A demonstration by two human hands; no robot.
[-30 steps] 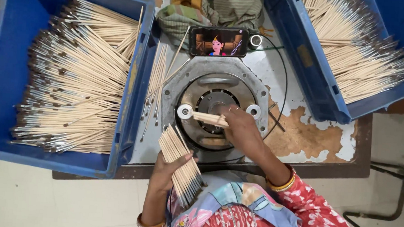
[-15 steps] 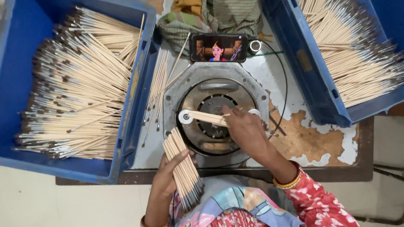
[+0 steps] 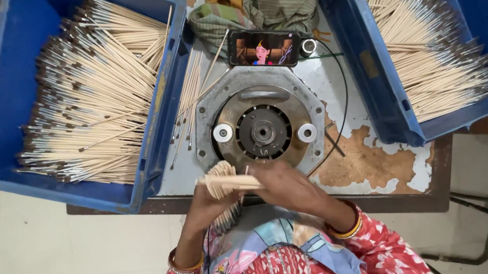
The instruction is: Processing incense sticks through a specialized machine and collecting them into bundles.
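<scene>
Left grip [image 3: 208, 200] clenched round stick bundle [image 3: 222, 182]; right grip [image 3: 286, 186] at three o'clock, pinching sticks [image 3: 235, 181] laid across its top, pointing nine.

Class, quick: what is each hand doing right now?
Left hand: closed around a bundle of sticks.
Right hand: closed on one stick, pulling it crosswise.

One head-worn camera looks almost straight down from above the person onto the table [image 3: 366, 185]. It sits fairly near: the table fills the middle of the frame, its near edge low in view, its far edge cut off at the top. Both blue crates run out at the upper corners.
</scene>
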